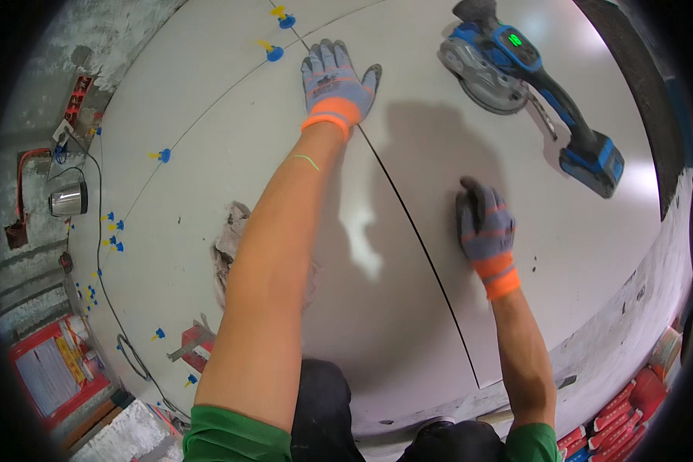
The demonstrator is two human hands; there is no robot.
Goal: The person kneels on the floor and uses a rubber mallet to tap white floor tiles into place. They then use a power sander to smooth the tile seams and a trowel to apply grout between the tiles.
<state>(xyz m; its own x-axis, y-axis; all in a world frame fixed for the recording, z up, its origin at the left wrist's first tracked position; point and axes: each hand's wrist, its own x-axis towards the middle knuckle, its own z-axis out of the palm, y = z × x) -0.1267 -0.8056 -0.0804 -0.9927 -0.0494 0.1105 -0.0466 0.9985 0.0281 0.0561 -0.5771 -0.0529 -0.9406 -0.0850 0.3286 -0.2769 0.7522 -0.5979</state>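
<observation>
My left hand (335, 81), in a grey glove with an orange cuff, lies flat on a large pale tile (408, 308). Its fingers are stretched out beside the dark joint line running between the tiles. My right hand (487, 227), gloved the same way, is to the right of that joint, low over the tile. Its fingers are loosely bent, the thumb side faces left, and nothing shows in it. Whether it touches the tile I cannot tell. Beyond it, at the far right, a blue and black cordless suction-cup tool (508, 69) with a lit green display rests on the tile.
Blue and yellow tile levelling clips (274, 52) stand along the joints. A crumpled cloth (227, 250) lies partly under my left forearm, near a red tool (197, 344). A black cable (100, 223) and metal cup (69, 199) are at left; red packets (620, 416) lie lower right.
</observation>
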